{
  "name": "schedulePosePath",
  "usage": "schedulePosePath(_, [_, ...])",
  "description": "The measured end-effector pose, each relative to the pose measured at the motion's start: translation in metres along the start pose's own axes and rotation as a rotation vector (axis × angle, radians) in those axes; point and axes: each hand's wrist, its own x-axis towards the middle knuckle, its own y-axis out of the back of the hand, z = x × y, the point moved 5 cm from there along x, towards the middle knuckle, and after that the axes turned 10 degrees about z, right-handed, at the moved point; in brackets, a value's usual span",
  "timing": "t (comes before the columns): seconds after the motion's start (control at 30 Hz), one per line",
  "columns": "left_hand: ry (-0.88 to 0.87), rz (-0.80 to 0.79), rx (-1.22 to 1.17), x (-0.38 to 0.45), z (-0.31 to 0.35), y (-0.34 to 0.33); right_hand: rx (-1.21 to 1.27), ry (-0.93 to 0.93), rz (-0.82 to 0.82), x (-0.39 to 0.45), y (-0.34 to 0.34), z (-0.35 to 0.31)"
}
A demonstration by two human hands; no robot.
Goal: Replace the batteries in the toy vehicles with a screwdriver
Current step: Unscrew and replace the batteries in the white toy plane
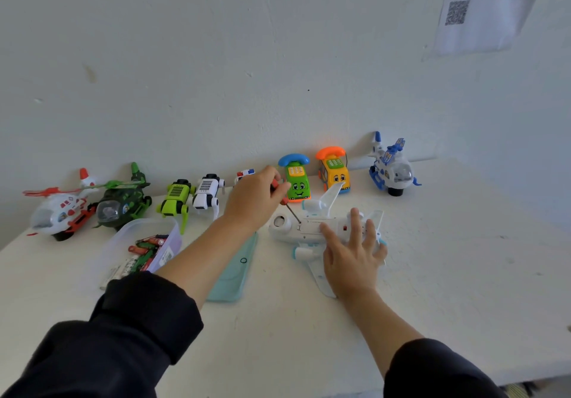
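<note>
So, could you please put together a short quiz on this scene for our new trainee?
1. True or false: the left hand holds the screwdriver with its tip on the underside of the white toy plane.
2. What is the right hand doing? A) lifting a battery B) pressing flat on the plane C) holding the green phone car
3. Fill in: the loose batteries lie in a clear plastic ____.

Key: 1 true; 2 B; 3 tub.

glossy plastic plane (pixel 312 227), matt white table (pixel 432 274)
</note>
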Motion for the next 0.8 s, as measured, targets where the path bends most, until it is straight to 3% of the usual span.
schedulePosePath(0.13, [0.018, -0.045, 0.122, -0.002, 0.004, 0.013, -0.001, 0.002, -0.017, 0.001, 0.000, -0.001])
schedulePosePath(0.33, [0.039, -0.165, -0.337, -0.010, 0.012, -0.001, -0.015, 0.011, -0.029, 0.000, 0.000, -0.002])
schedulePosePath(0.5, [-0.062, 0.026, -0.239, -0.004, 0.021, -0.010, -0.009, 0.014, -0.016, -0.002, 0.000, -0.002])
schedulePosePath(0.7, [0.073, 0.287, -0.023, 0.003, 0.028, -0.021, -0.011, 0.019, -0.022, 0.000, -0.002, -0.002])
schedulePosePath(0.8, [0.059, 0.413, -0.327, 0.004, 0.033, -0.027, -0.014, 0.022, -0.017, -0.002, -0.003, -0.003])
